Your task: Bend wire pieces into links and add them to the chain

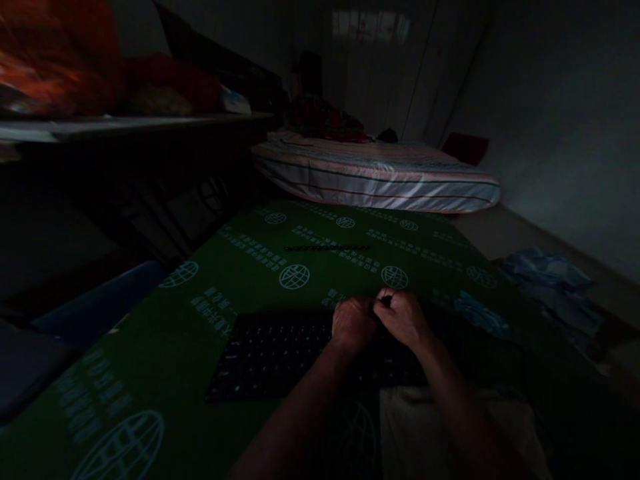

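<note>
A black keyboard [270, 357] lies on a green cloth [165, 347] printed with pale globe marks and text. Both my hands meet over the keyboard's far right edge. My left hand [353, 323] is curled into a fist, knuckles up. My right hand [403, 317] is also closed, and its fingertips pinch a small dark item [385, 301] that I cannot make out in the dim light. The two hands touch each other at the thumbs.
A long thin dark strip [327, 248] lies on the cloth further away. Beyond is a striped mattress [375, 175] on the floor. A low table edge [135, 123] with red items is at the left. Bluish crumpled material [550, 277] lies at the right.
</note>
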Demonstrator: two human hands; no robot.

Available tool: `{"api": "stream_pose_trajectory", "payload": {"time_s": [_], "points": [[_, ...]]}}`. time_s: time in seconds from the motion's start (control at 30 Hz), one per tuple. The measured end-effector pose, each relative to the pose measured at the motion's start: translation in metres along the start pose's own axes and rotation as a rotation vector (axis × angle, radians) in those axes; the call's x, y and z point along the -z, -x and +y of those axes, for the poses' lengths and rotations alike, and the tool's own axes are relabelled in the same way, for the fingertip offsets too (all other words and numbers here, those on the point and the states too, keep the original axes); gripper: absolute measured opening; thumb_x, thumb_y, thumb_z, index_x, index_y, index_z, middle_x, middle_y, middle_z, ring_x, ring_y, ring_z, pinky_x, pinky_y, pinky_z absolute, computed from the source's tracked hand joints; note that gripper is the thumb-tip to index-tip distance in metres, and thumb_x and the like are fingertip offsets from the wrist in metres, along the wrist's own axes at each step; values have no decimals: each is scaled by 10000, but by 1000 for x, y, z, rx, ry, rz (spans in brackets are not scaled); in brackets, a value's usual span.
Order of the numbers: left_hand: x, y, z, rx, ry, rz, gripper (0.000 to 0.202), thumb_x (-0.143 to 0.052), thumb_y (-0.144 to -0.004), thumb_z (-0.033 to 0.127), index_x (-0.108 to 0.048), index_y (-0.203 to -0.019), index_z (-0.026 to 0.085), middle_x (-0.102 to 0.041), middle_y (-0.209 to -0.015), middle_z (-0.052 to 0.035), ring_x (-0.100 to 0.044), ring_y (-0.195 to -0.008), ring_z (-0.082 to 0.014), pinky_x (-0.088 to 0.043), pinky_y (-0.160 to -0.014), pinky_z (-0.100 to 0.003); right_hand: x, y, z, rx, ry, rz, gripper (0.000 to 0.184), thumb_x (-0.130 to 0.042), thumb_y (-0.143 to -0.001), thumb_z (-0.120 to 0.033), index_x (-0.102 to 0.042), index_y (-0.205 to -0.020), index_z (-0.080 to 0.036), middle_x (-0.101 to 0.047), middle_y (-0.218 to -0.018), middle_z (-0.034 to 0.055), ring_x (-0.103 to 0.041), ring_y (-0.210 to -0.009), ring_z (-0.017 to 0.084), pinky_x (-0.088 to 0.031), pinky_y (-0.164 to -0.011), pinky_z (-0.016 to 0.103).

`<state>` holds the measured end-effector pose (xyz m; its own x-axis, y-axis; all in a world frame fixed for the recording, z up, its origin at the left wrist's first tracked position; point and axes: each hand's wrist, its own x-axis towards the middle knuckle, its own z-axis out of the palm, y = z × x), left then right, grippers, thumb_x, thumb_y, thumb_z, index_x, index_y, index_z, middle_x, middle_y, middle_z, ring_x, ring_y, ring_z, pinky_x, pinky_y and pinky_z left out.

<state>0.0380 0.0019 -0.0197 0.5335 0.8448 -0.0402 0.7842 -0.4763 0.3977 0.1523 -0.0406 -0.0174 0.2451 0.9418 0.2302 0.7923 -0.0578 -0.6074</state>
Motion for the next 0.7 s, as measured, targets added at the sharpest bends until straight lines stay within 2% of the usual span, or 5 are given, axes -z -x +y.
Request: {"api": "stream_pose_trajectory", "payload": {"time_s": [0.3,0.7], "points": [[-2,4,-1,-16,5,39,219,-475,-758,200,-687,-809,213,-723,-841,-67,-666,-839,-205,-471,-770,-280,-8,0,6,11,-13,61,188,-460,-736,-268,-570,-597,-205,-538,-482,-5,-517,-480,137,-345,-495,208],[-2,8,0,-93,12,104,193,-475,-762,167,-664,-785,199,-712,-799,-57,-659,-800,-201,-451,-799,-309,-7,4,6,-4,-78,101,217,-457,-747,-307,-553,-581,-207,-465,-413,-20,-437,-400,125,-270,-412,216]]}}
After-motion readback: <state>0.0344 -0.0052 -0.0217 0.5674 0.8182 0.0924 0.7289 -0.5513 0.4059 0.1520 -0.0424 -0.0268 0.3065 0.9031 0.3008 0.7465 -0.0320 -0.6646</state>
